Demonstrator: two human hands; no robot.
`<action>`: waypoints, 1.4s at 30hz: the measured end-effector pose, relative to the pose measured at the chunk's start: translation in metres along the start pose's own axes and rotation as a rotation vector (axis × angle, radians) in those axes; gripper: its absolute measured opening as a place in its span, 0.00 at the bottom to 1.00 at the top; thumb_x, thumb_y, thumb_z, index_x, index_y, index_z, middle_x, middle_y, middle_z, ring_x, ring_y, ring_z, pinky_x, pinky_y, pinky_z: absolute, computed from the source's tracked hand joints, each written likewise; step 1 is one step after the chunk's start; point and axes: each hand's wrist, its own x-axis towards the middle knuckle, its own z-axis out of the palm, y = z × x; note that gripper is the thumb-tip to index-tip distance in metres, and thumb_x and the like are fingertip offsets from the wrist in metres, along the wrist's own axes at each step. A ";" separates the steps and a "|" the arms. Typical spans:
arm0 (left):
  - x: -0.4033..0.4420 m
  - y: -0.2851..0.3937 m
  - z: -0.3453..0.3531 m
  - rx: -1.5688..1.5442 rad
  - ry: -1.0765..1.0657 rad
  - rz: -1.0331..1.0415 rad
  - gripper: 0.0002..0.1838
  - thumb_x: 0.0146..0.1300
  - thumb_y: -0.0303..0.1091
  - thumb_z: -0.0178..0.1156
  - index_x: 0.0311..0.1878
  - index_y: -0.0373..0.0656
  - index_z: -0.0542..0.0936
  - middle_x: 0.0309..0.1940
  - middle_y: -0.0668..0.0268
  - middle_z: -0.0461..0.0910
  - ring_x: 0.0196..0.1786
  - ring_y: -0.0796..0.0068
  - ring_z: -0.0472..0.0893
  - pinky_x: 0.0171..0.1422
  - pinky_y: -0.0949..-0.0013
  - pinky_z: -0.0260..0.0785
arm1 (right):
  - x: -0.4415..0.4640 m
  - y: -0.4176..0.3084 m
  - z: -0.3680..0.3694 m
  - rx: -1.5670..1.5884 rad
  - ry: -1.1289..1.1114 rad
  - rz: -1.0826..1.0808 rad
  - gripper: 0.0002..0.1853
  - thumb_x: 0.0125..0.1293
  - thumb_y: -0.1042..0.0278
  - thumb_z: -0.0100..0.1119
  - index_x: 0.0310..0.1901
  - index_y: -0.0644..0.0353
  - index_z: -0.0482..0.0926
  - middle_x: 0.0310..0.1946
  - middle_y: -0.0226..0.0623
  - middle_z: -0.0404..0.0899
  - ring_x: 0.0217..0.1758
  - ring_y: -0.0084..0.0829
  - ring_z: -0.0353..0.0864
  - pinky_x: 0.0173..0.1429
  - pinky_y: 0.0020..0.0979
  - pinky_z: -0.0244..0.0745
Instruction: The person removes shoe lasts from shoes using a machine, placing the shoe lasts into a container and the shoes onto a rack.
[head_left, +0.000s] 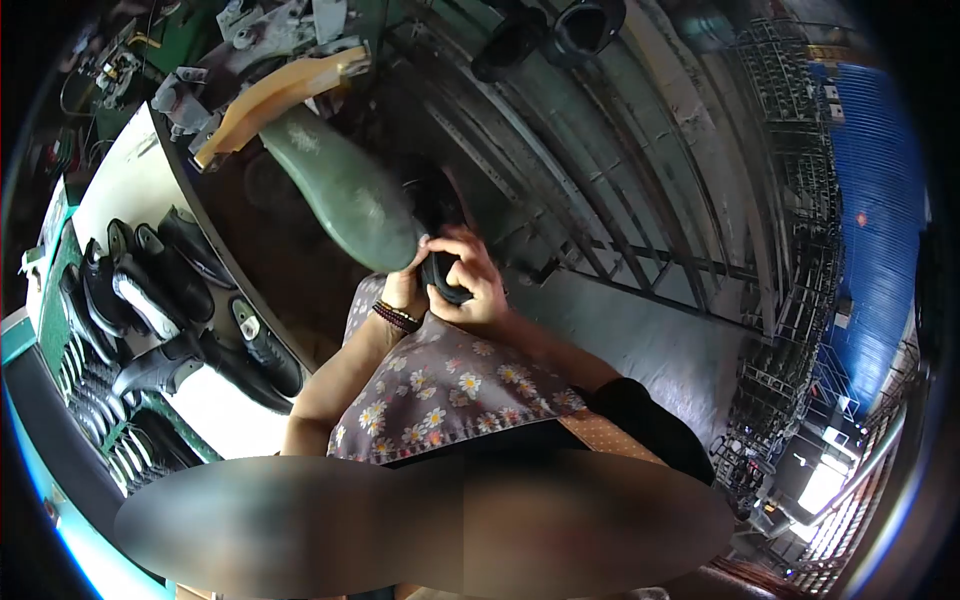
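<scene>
A black shoe [432, 195] is held in front of my apron, beside the rounded end of a green foot-shaped last [345, 200]. My right hand [472, 280] is closed on the near end of the shoe, its fingers curled over the edge. On the other side, my left hand [405, 285], with beaded bracelets at the wrist, pinches the shoe's edge by the tip of the last. The last partly hides that hand's fingers. Above the last curves a worn yellow-orange arm [285, 95] of the machine.
At the left, a white-topped bench [215, 425] carries several black shoes [150, 290] and a row of shoes on a green surface. Metal rack rails [590, 150] run across the right, with two dark shoes [585, 30] at the top. A blue corrugated panel [880, 200] stands far right.
</scene>
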 end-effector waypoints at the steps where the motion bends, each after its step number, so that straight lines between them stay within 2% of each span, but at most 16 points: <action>1: -0.007 0.013 0.022 -0.082 -0.143 0.004 0.27 0.62 0.50 0.55 0.59 0.44 0.67 0.54 0.62 0.71 0.57 0.67 0.71 0.64 0.62 0.62 | 0.006 -0.010 -0.004 -0.064 -0.005 -0.022 0.16 0.44 0.79 0.62 0.20 0.57 0.60 0.45 0.43 0.77 0.55 0.47 0.74 0.65 0.53 0.57; 4: 0.015 0.033 0.018 -0.231 -0.256 -0.121 0.35 0.62 0.64 0.43 0.61 0.43 0.66 0.55 0.61 0.72 0.57 0.64 0.71 0.63 0.59 0.62 | 0.031 -0.017 -0.023 -0.036 0.087 -0.212 0.17 0.44 0.84 0.57 0.19 0.55 0.57 0.39 0.43 0.78 0.49 0.45 0.78 0.65 0.55 0.56; 5: 0.017 0.039 0.005 -0.132 -0.074 -0.124 0.39 0.61 0.68 0.38 0.61 0.44 0.66 0.55 0.60 0.72 0.57 0.61 0.71 0.62 0.59 0.62 | 0.042 -0.027 -0.035 -0.031 0.105 -0.276 0.17 0.44 0.84 0.56 0.19 0.55 0.57 0.38 0.43 0.78 0.48 0.45 0.79 0.65 0.55 0.55; 6: 0.027 0.039 -0.036 -0.233 -0.215 -0.072 0.35 0.62 0.64 0.45 0.61 0.46 0.66 0.55 0.59 0.72 0.57 0.60 0.72 0.62 0.60 0.62 | 0.058 -0.035 -0.052 -0.027 0.116 -0.353 0.17 0.44 0.84 0.55 0.20 0.54 0.57 0.37 0.44 0.78 0.47 0.45 0.79 0.65 0.56 0.55; 8: 0.013 0.060 -0.046 -0.182 -0.037 0.160 0.25 0.63 0.53 0.50 0.57 0.47 0.71 0.53 0.57 0.73 0.56 0.59 0.73 0.59 0.56 0.66 | 0.090 -0.059 -0.087 -0.132 0.214 -0.488 0.17 0.44 0.82 0.58 0.22 0.54 0.57 0.35 0.41 0.78 0.44 0.45 0.80 0.64 0.58 0.55; 10: -0.012 0.101 -0.025 -0.409 -0.030 0.161 0.28 0.62 0.56 0.49 0.55 0.43 0.72 0.52 0.55 0.74 0.54 0.56 0.74 0.56 0.53 0.68 | 0.116 -0.077 -0.129 -0.385 0.351 -0.584 0.15 0.47 0.80 0.56 0.25 0.55 0.57 0.31 0.35 0.72 0.39 0.42 0.78 0.59 0.58 0.60; 12: -0.029 0.135 -0.001 -0.234 -0.353 0.276 0.41 0.56 0.68 0.49 0.60 0.40 0.67 0.56 0.54 0.72 0.56 0.57 0.73 0.56 0.54 0.68 | 0.142 -0.084 -0.180 -0.636 0.478 -0.756 0.12 0.51 0.78 0.52 0.27 0.56 0.58 0.32 0.36 0.69 0.41 0.43 0.76 0.59 0.58 0.62; 13: -0.040 0.148 0.012 -0.173 -0.146 0.358 0.42 0.56 0.69 0.48 0.60 0.40 0.67 0.54 0.53 0.72 0.55 0.56 0.74 0.56 0.54 0.68 | 0.155 -0.080 -0.198 -0.713 0.631 -0.788 0.11 0.51 0.80 0.52 0.26 0.58 0.59 0.33 0.38 0.71 0.43 0.45 0.77 0.62 0.59 0.60; 17: -0.059 0.180 -0.008 -0.030 0.205 0.349 0.38 0.59 0.65 0.49 0.59 0.39 0.67 0.50 0.52 0.75 0.50 0.57 0.76 0.56 0.55 0.70 | 0.187 -0.070 -0.253 -0.886 0.934 -0.583 0.13 0.48 0.83 0.53 0.24 0.58 0.60 0.38 0.40 0.78 0.46 0.43 0.77 0.64 0.53 0.59; 20: -0.068 0.194 -0.006 0.224 0.263 0.396 0.26 0.60 0.50 0.56 0.51 0.37 0.73 0.41 0.56 0.79 0.42 0.61 0.80 0.48 0.58 0.74 | 0.188 -0.052 -0.277 -0.786 0.964 -0.205 0.11 0.46 0.86 0.54 0.22 0.62 0.62 0.40 0.39 0.80 0.40 0.32 0.77 0.49 0.35 0.72; 21: -0.073 0.198 0.008 0.215 0.330 0.379 0.20 0.58 0.41 0.58 0.48 0.37 0.75 0.39 0.57 0.80 0.40 0.62 0.81 0.46 0.60 0.75 | 0.192 -0.052 -0.281 -0.812 0.995 -0.294 0.09 0.47 0.87 0.54 0.23 0.64 0.65 0.40 0.38 0.80 0.38 0.28 0.76 0.42 0.29 0.72; 28: -0.104 0.181 0.012 0.308 0.180 0.558 0.32 0.54 0.45 0.61 0.57 0.34 0.66 0.45 0.56 0.77 0.45 0.63 0.79 0.50 0.62 0.74 | 0.210 -0.070 -0.269 -0.748 0.998 -0.447 0.08 0.48 0.84 0.53 0.22 0.64 0.64 0.37 0.40 0.80 0.38 0.32 0.77 0.50 0.34 0.71; 30: -0.123 0.170 0.008 0.355 0.155 0.629 0.35 0.53 0.44 0.62 0.59 0.33 0.64 0.48 0.57 0.75 0.48 0.64 0.78 0.52 0.62 0.73 | 0.208 -0.086 -0.236 -0.818 0.880 -0.752 0.11 0.50 0.81 0.53 0.22 0.60 0.61 0.36 0.46 0.79 0.41 0.40 0.79 0.60 0.51 0.68; 32: -0.129 0.156 0.005 0.248 0.202 0.698 0.34 0.54 0.44 0.61 0.59 0.34 0.65 0.48 0.57 0.75 0.48 0.64 0.78 0.53 0.61 0.72 | 0.229 -0.097 -0.207 -0.596 0.792 -0.984 0.11 0.51 0.79 0.56 0.23 0.59 0.61 0.37 0.47 0.78 0.41 0.41 0.79 0.59 0.50 0.68; 38: -0.143 0.118 -0.016 0.061 0.207 0.766 0.31 0.54 0.42 0.61 0.58 0.35 0.66 0.49 0.57 0.75 0.48 0.64 0.78 0.53 0.62 0.72 | 0.362 -0.053 -0.131 -0.381 0.532 -0.923 0.09 0.47 0.78 0.61 0.23 0.61 0.68 0.33 0.39 0.79 0.44 0.41 0.78 0.56 0.43 0.70; 42: -0.155 0.086 -0.016 0.229 0.526 1.027 0.36 0.47 0.43 0.64 0.58 0.37 0.65 0.45 0.62 0.75 0.45 0.70 0.77 0.51 0.67 0.70 | 0.454 0.005 -0.116 -0.379 0.618 -0.767 0.08 0.44 0.73 0.64 0.26 0.63 0.75 0.34 0.40 0.80 0.42 0.41 0.78 0.52 0.40 0.71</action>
